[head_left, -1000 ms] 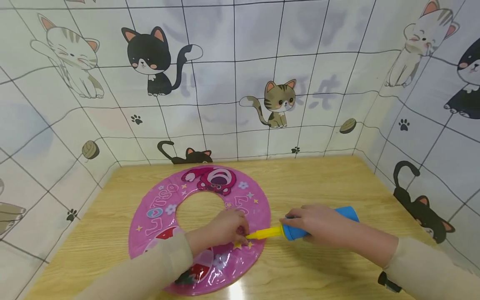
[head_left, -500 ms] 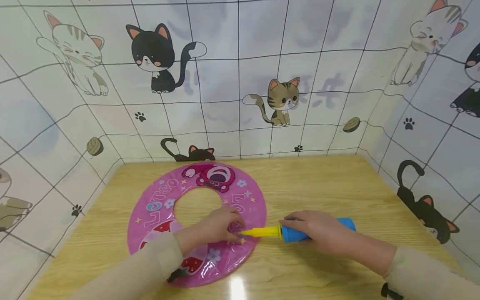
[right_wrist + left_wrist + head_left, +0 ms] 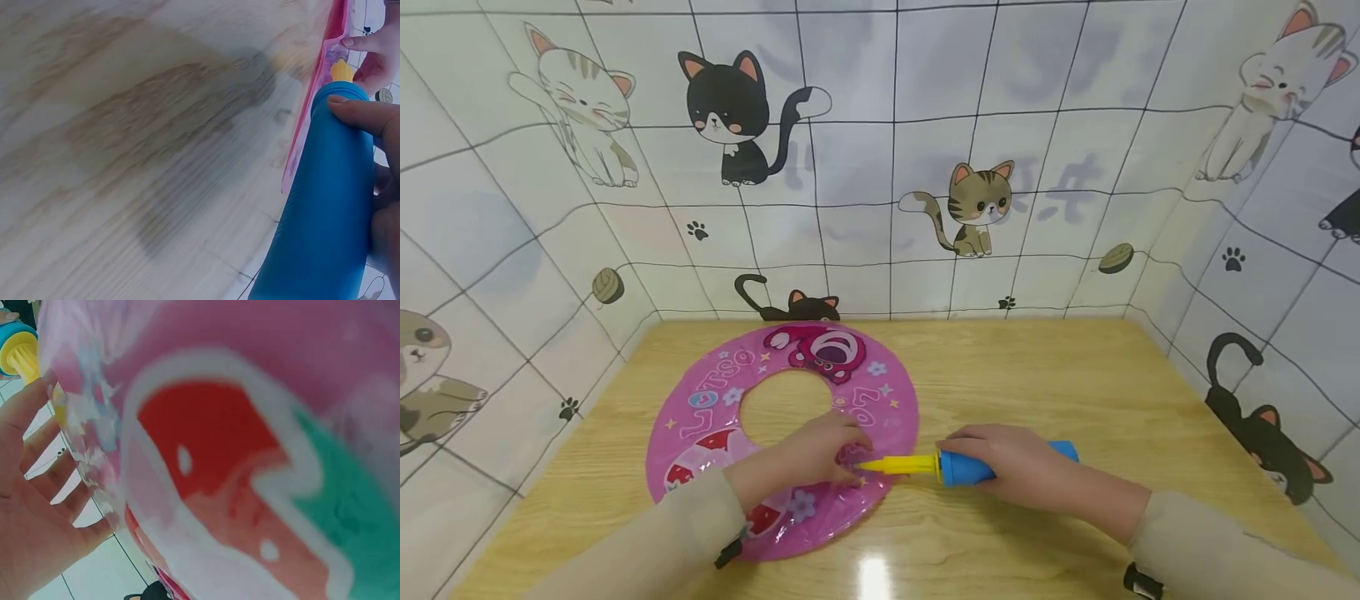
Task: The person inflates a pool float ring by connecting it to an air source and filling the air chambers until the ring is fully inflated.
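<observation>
A pink inflatable swim ring (image 3: pixel 692 417) with bear and strawberry prints lies on the table, looking only partly filled. My left hand (image 3: pixel 808 450) reaches over its right side and pinches it at the valve, which the fingers mostly hide. My right hand (image 3: pixel 1022 462) grips a blue hand pump (image 3: pixel 962 468) round its body. The pump's yellow nozzle (image 3: pixel 898 464) points left, its tip between the left thumb and fingers. In the right wrist view, the right thumb lies along the blue barrel (image 3: pixel 325 187). The left wrist view shows the left fingers (image 3: pixel 40 447) against the ring's clear edge.
The wooden table (image 3: pixel 1030 358) stretches behind and right of the pump. A cat-printed, tile-patterned sheet (image 3: pixel 842 167) rises along its back and both sides. A small black item (image 3: pixel 1142 581) shows at the right sleeve.
Both hands, the pump and the ring have shifted slightly left in the head view, while the background has shifted right. The grips look the same, with the nozzle tip still at the left fingers.
</observation>
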`<state>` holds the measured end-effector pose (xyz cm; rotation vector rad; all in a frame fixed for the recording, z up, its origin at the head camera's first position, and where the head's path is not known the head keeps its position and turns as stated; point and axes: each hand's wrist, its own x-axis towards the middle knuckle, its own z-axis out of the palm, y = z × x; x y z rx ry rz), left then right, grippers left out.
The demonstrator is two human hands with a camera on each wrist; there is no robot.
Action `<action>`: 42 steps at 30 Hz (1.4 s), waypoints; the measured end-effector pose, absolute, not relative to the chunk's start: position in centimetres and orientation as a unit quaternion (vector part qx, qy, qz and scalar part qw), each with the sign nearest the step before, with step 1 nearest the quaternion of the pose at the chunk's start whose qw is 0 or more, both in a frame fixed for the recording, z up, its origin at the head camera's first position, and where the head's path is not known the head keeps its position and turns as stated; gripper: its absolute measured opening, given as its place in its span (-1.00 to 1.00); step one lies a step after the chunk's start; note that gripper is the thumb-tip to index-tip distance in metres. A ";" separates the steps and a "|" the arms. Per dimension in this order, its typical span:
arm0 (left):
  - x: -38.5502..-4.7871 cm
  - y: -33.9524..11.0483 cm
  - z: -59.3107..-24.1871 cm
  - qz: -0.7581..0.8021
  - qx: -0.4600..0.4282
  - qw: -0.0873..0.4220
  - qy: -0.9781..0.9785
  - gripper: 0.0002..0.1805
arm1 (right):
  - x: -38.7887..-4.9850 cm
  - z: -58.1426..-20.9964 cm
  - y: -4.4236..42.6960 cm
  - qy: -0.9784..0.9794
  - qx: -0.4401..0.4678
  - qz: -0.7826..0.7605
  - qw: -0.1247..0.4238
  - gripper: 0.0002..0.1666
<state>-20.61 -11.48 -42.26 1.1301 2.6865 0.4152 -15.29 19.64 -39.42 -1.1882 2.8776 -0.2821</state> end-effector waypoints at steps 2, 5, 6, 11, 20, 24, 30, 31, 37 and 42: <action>-20.6 -11.6 -42.3 0.146 0.386 0.098 0.906 -0.52 | -15.4 -39.5 19.3 0.921 -0.378 -0.094 0.009 -0.28; -20.4 -11.6 -42.1 0.158 0.391 0.096 0.902 -0.48 | -15.6 -39.4 18.7 0.924 -0.368 -0.101 0.023 -0.26; -20.4 -11.5 -42.0 0.165 0.390 0.098 0.901 -0.47 | -15.7 -39.3 18.5 0.926 -0.363 -0.101 0.029 -0.25; -20.0 -10.9 -41.8 0.227 0.366 0.119 0.895 -0.46 | -15.8 -39.1 17.5 0.929 -0.354 -0.101 0.048 -0.26; -18.7 -9.0 -42.2 0.352 0.340 0.131 0.862 -0.53 | -15.4 -38.5 16.3 0.930 -0.347 -0.116 0.041 -0.26; -18.3 -8.2 -42.3 0.356 0.316 0.118 0.871 -0.57 | -15.2 -38.3 15.9 0.931 -0.341 -0.129 0.035 -0.29; -17.6 -7.1 -42.2 0.337 0.298 0.079 0.890 -0.53 | -15.2 -38.0 15.7 0.931 -0.333 -0.148 0.024 -0.31; -17.5 -6.9 -42.2 0.334 0.294 0.074 0.893 -0.53 | -15.2 -38.0 15.7 0.932 -0.330 -0.150 0.024 -0.31; -17.1 -6.0 -41.9 0.327 0.270 0.070 0.903 -0.57 | -15.0 -37.7 16.0 0.936 -0.314 -0.158 0.027 -0.32; -17.0 -5.8 -41.9 0.339 0.282 0.053 0.896 -0.61 | -14.4 -36.7 17.1 0.944 -0.292 -0.151 0.019 -0.36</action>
